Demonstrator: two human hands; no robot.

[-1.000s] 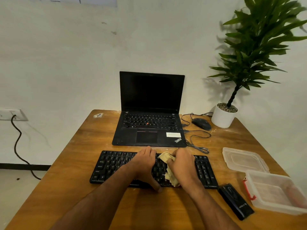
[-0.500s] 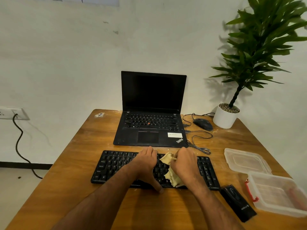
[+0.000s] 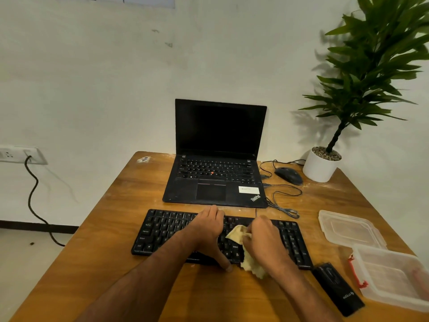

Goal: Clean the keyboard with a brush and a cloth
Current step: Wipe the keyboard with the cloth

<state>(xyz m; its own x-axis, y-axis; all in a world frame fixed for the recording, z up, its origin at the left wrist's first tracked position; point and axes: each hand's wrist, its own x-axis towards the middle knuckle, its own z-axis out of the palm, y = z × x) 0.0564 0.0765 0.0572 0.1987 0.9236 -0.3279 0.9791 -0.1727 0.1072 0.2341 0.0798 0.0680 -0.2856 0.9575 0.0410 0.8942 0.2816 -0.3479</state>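
Resting flat across the middle of the black keyboard (image 3: pixel 162 231), the left hand (image 3: pixel 206 231) lies palm down with fingers straight and close together, reaching toward the far edge of the keys; its thumb hooks over the near edge and touches the wooden table (image 3: pixel 104 228). The right hand (image 3: pixel 264 240) sits just to the right of it, fingers curled around a crumpled pale yellow cloth (image 3: pixel 236 235), which it presses onto the keys. One corner of the cloth sticks out to the left between the two hands; another bunch hangs out below the right palm and spills over the near edge of the keyboard onto the table.

The keyboard lies across the near centre of the table, parallel to its near edge. Beyond it stands an open black laptop (image 3: pixel 218 159) with a dark screen. Right of the laptop is a dark mouse (image 3: pixel 289 175) with its grey cable (image 3: pixel 283 205) looped toward the keyboard, and a potted plant (image 3: pixel 322 163) occupies the far right corner.

On the right side lies a clear plastic lid (image 3: pixel 348 228), with a clear plastic box (image 3: pixel 392 275) nearer, touching or overlapping its near edge. A black oblong object (image 3: pixel 336 289) lies on the table between the keyboard's right end and the box; I cannot tell whether it is the brush.
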